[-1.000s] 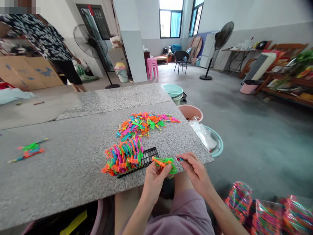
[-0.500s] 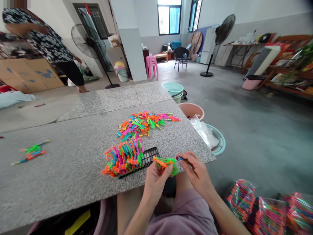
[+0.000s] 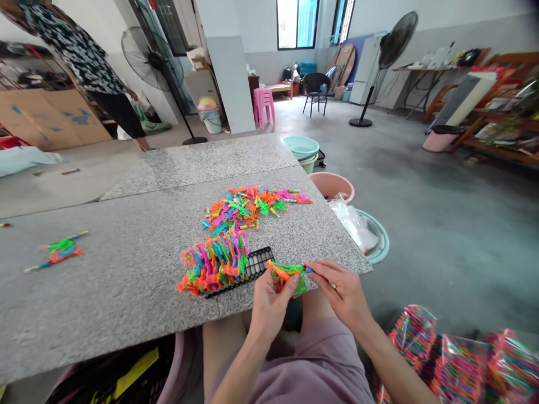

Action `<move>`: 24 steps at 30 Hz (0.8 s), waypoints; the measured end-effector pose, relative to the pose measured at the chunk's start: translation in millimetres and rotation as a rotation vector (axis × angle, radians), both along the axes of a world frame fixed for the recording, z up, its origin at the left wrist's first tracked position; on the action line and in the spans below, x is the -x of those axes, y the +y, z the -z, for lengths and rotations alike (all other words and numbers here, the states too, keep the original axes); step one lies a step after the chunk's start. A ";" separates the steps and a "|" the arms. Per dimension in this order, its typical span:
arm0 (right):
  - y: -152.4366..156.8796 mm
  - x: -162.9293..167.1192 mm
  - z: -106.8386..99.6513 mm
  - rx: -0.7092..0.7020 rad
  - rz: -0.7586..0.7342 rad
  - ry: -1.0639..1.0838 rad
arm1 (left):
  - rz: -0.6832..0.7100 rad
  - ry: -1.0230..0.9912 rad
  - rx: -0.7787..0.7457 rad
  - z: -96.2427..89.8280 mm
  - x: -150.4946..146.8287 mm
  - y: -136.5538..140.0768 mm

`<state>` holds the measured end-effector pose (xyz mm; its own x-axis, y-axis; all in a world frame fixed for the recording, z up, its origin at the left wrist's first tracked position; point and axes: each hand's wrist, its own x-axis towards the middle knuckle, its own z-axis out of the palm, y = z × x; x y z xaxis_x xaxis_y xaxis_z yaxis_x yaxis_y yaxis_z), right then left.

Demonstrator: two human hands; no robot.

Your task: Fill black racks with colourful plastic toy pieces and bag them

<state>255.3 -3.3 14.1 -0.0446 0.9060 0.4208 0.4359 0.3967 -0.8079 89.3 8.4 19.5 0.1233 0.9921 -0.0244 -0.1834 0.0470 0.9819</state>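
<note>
My left hand is closed on a small green-and-orange plastic toy, perhaps a toy gun, held just off the table's front edge. A short blue piece is pinched between the thumb and fingers of my right hand, and it meets the right end of the toy. Left of my hands, a row of similar bright toys stands packed in a black plastic rack, whose right end shows bare grid. Behind the rack lies a loose pile of the same colourful toys.
Two more toys lie far left on the speckled stone table. Basins and a plastic bag stand by its right edge. Filled clear bags sit lower right. A person stands beyond the table.
My right hand has brought the blue piece leftward against the toy's end; a gap showed there before. The view has tilted slightly. Across the table, the person's posture has shifted.
</note>
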 end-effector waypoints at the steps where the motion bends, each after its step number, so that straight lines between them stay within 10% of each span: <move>1: 0.5 -0.8 -0.2 0.015 -0.008 -0.007 | 0.000 0.023 -0.023 -1.0 0.4 1.0; 24: -3.5 -8.0 13.2 0.023 -0.109 -0.093 | 0.003 0.250 -0.112 2.7 -1.3 1.6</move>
<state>263.3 -6.7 0.9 -0.1815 0.9032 0.3891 0.4648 0.4274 -0.7754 90.7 10.1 16.8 0.1306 0.9899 0.0556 0.0650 -0.0645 0.9958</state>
